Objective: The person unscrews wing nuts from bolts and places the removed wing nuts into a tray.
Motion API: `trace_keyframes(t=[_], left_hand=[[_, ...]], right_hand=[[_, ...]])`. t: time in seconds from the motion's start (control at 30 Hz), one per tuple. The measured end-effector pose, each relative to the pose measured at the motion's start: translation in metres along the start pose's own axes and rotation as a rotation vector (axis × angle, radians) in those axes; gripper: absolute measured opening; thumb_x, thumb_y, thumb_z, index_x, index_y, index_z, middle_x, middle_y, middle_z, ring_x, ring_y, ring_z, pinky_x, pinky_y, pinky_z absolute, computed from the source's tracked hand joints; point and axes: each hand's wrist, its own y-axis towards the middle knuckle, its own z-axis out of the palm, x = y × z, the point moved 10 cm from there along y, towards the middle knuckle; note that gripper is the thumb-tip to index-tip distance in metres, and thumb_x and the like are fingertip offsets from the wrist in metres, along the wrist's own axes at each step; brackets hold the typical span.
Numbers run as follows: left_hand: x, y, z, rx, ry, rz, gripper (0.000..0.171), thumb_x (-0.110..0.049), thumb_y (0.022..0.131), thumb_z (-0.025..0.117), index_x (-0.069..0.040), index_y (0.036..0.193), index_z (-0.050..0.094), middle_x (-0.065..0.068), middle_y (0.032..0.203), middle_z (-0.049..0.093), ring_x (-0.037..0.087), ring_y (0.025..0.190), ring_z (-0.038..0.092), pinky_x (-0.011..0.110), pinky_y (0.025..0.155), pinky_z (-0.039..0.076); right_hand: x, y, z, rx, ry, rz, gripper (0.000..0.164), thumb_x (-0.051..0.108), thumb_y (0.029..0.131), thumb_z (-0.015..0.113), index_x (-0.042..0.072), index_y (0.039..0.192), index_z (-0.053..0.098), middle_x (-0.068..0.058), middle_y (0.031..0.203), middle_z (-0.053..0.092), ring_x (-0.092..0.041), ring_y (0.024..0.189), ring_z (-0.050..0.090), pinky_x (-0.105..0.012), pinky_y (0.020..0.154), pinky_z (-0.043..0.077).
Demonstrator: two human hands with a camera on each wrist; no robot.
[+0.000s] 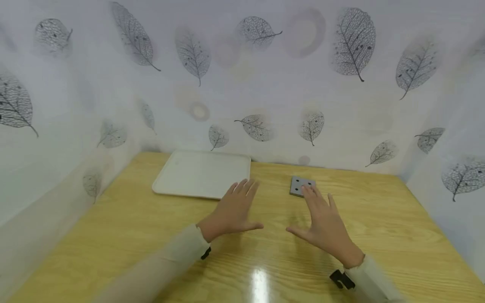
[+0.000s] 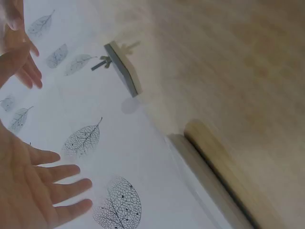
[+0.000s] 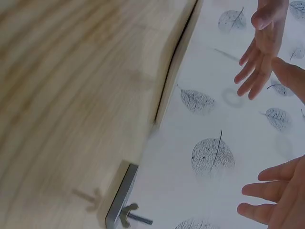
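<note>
My left hand (image 1: 232, 212) hovers over the table in front of the white tray, fingers straight and thumb spread, with nothing held. Level with it on the right, my right hand (image 1: 325, 221) is also spread and bare, its fingertips overlapping a grey plate (image 1: 296, 186) in the head view. Dark round holes dot that plate, which lies flat on the wood. From the right wrist, a wing nut (image 3: 126, 214) on a threaded bolt (image 3: 142, 219) stands up from the plate; the left wrist view shows the same wing nut (image 2: 106, 61). The hands are apart, palms partly facing each other.
The shallow white tray (image 1: 201, 170) lies at the back left of the wooden table (image 1: 151, 235). A white leaf-patterned curtain (image 1: 242, 84) encloses the back and both sides. Black straps (image 1: 342, 280) show at the sleeve cuffs.
</note>
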Motion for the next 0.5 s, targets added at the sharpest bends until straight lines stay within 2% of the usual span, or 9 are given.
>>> trace_keyframes(t=[0.1,0.23,0.37,0.5], left_hand=[[-0.004,0.015,-0.007,-0.041,0.026,0.050,0.103,-0.064,0.074,0.065,0.002,0.144,0.028,0.018,0.146,0.038,0.032,0.134,0.038,0.045,0.110,0.033],[-0.010,0.036,-0.007,-0.053,0.060,0.102,0.098,-0.064,0.075,0.064,0.002,0.142,0.032,0.016,0.142,0.043,0.029,0.131,0.042,0.042,0.108,0.036],[-0.014,0.060,0.002,-0.016,0.101,0.139,0.097,-0.065,0.076,0.062,0.000,0.143,0.031,0.014,0.142,0.043,0.028,0.131,0.042,0.042,0.108,0.036],[-0.017,0.083,0.015,0.051,0.135,0.160,0.098,-0.066,0.077,0.060,-0.002,0.145,0.029,0.012,0.145,0.041,0.027,0.133,0.040,0.041,0.111,0.033]], right_hand=[[-0.013,0.002,-0.002,-0.005,-0.008,0.011,0.106,0.060,0.064,0.074,-0.002,0.141,0.035,-0.023,0.140,0.046,-0.042,0.129,0.042,-0.070,0.098,0.029],[-0.032,0.004,-0.001,0.020,-0.020,0.033,0.105,0.049,0.061,0.081,-0.003,0.141,0.035,-0.024,0.138,0.047,-0.042,0.127,0.043,-0.068,0.100,0.029],[-0.052,0.007,0.002,0.066,-0.028,0.068,0.102,0.046,0.063,0.081,-0.003,0.140,0.036,-0.025,0.137,0.048,-0.043,0.126,0.044,-0.067,0.101,0.028],[-0.074,0.010,0.006,0.101,-0.029,0.095,0.096,0.046,0.066,0.080,-0.004,0.137,0.040,-0.025,0.135,0.049,-0.043,0.124,0.045,-0.067,0.101,0.029]])
